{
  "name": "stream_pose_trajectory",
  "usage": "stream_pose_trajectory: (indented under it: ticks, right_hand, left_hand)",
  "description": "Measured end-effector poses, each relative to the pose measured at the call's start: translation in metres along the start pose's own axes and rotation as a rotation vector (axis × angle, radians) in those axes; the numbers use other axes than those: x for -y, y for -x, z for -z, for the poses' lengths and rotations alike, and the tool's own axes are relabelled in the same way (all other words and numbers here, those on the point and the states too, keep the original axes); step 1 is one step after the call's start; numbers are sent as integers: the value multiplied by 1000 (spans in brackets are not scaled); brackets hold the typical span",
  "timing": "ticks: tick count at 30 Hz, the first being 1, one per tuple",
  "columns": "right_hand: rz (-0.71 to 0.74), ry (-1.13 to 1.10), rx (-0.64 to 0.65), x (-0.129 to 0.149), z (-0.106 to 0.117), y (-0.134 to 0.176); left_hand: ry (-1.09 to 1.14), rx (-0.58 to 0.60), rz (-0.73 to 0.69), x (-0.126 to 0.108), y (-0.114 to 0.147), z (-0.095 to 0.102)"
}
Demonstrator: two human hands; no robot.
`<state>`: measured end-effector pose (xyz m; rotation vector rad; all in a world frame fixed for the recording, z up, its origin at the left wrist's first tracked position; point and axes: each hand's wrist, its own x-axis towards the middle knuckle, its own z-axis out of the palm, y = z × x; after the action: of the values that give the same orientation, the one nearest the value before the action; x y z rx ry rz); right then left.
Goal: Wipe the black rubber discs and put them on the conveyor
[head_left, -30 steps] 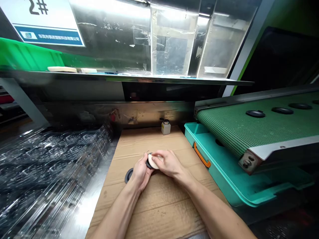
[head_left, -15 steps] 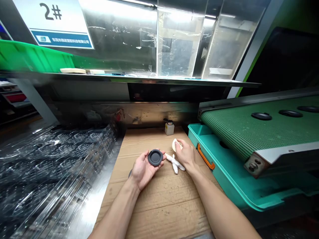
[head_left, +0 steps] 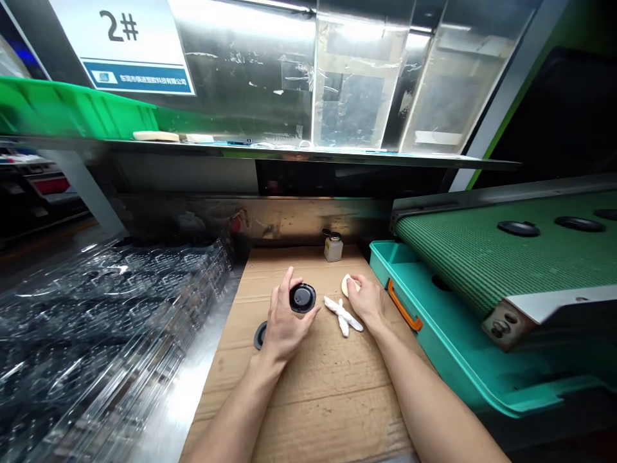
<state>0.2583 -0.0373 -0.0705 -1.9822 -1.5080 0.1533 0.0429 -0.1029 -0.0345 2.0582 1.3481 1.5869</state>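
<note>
My left hand [head_left: 285, 318] grips a round black plastic lid [head_left: 303, 298] by its edges, above the cardboard sheet [head_left: 337, 399]. Its glossy face, with a raised ring, is turned to me. Partly hidden behind that wrist, a second dark round part [head_left: 259, 335] lies on the cardboard. My right hand [head_left: 367, 299] pinches a cream-white round pad [head_left: 346, 285], mostly covered by the fingers. Between the hands, white finger-shaped cloth pieces [head_left: 343, 315] lie crossed on the cardboard. A small square bottle [head_left: 333, 247] with a black cap stands farther back.
On the right, a green conveyor belt [head_left: 463, 251] carries several black parts [head_left: 518, 228] above a teal bin [head_left: 453, 366] with an orange handle. Clear plastic trays [head_left: 120, 308] are stacked at left. A metal shelf [head_left: 289, 153] with a green crate [head_left: 81, 112] crosses overhead.
My left hand has turned the lid over, from its matte recessed face to its glossy face, and now holds it by the rim. My right hand keeps the pad.
</note>
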Motion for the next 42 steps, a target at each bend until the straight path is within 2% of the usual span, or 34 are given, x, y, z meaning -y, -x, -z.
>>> stream_pose_trajectory:
  ticks: [6,14,22,24,27,29,31,34,38,42]
  right_hand:
    - [-5,10,24,1,0,-1]
    - [-19,5,22,1,1,-1]
    - [-40,0,36,5,5,0]
    - [-47,5,43,6,6,1]
    - [-64,7,61,7,8,1]
    - [-67,-5,64,8,9,1]
    - [-66,-14,61,8,9,1]
    - [-63,-20,60,9,10,1]
    - [-55,-40,72,10,14,0]
    - [-63,-61,80,11,18,1]
  left_hand:
    - [-103,-25,-56,0,-1,-1]
    - [-97,14,36,5,1,-3]
    - [-102,28,66,6,-1,-3]
    - [-156,49,115,8,-3,0]
    - [-200,88,283,9,-8,8]
    - [-198,80,380,10,-14,12]
    - [-236,57,420,13,-22,11]
    - [-352,94,393,28,-43,0]
    - [-475,271,329,64,-79,-14]
    - [-601,412,401,96,-101,-10]
